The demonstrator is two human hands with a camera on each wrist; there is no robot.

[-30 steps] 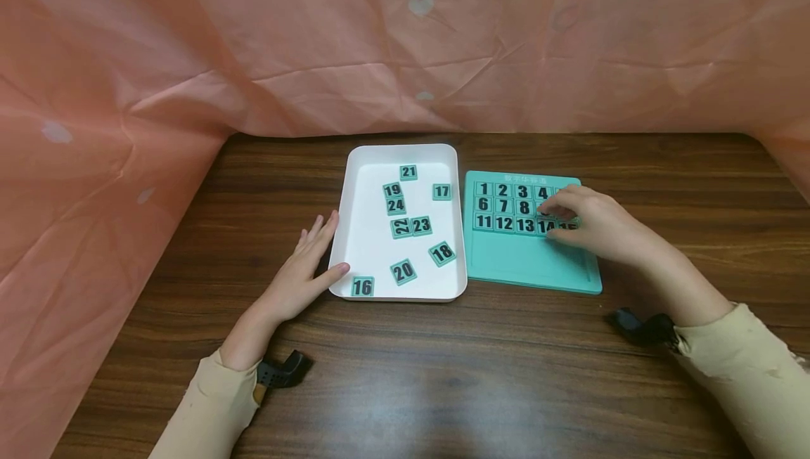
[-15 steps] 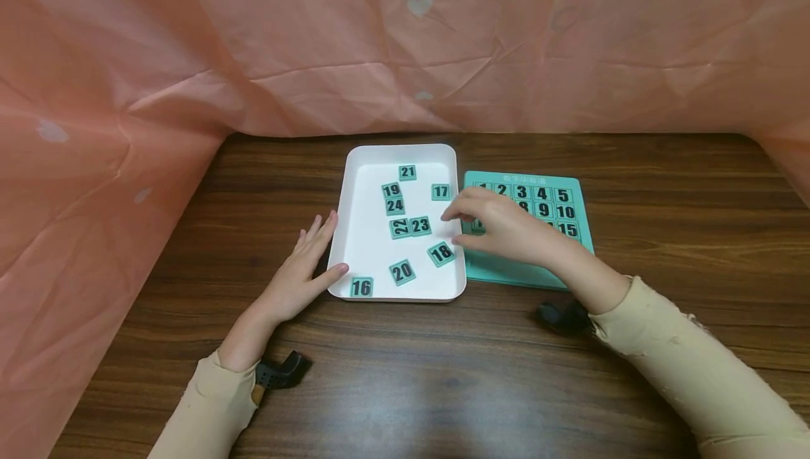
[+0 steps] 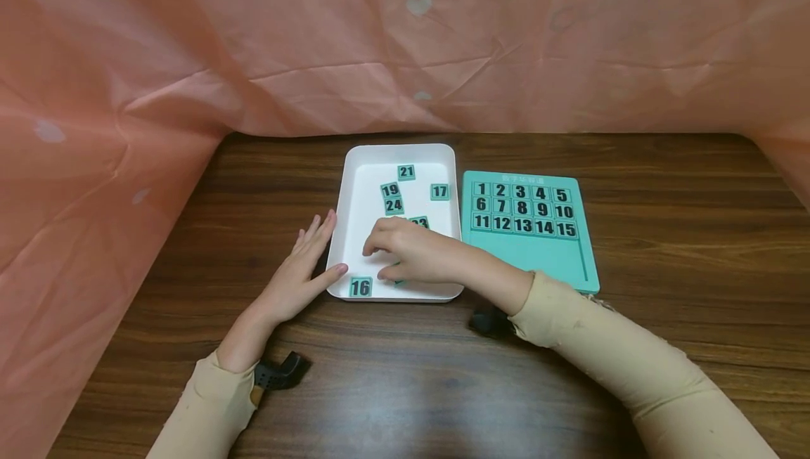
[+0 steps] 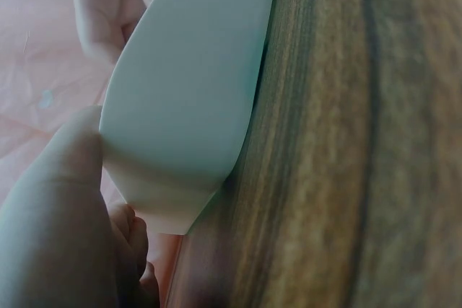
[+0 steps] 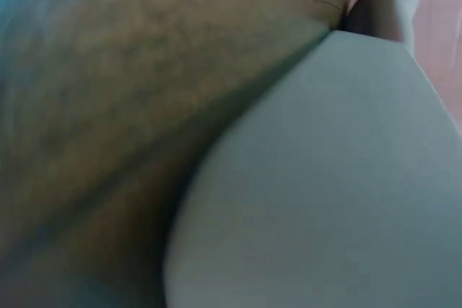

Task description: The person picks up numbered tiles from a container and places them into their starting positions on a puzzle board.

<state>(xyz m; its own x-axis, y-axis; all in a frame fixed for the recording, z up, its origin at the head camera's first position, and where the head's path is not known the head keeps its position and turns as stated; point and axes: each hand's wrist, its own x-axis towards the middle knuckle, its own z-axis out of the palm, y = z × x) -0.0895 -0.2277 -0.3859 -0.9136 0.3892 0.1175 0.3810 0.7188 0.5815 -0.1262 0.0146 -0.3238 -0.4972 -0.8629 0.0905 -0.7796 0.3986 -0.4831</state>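
Note:
My left hand (image 3: 297, 276) lies along the left side of a white tray (image 3: 342, 195), fingers straight and thumb over the rim. In the left wrist view its thumb (image 4: 65, 178) touches the tray wall. My right hand (image 3: 418, 251) is over the tray's lower middle, thumb and fingers apart, with nothing visible between them. Tile 16 (image 3: 361, 287) lies just left of its fingertips. Tile 23 (image 3: 420, 221) is partly covered by the hand, and an edge of another tile shows under the thumb. Tiles 22 and 18 are hidden.
Tiles 21 (image 3: 406, 172), 19 (image 3: 390, 190), 24 (image 3: 394, 205) and 17 (image 3: 439, 192) lie farther back in the tray. To its right is a turquoise number board (image 3: 522, 255) with rows 1 to 15 filled. A pink curtain (image 3: 405, 44) hangs behind the wooden table (image 3: 683, 234).
My right hand has moved left from the number board, across the tray's right rim, to above the tiles near tile 16. My left hand has stayed at the tray's side.

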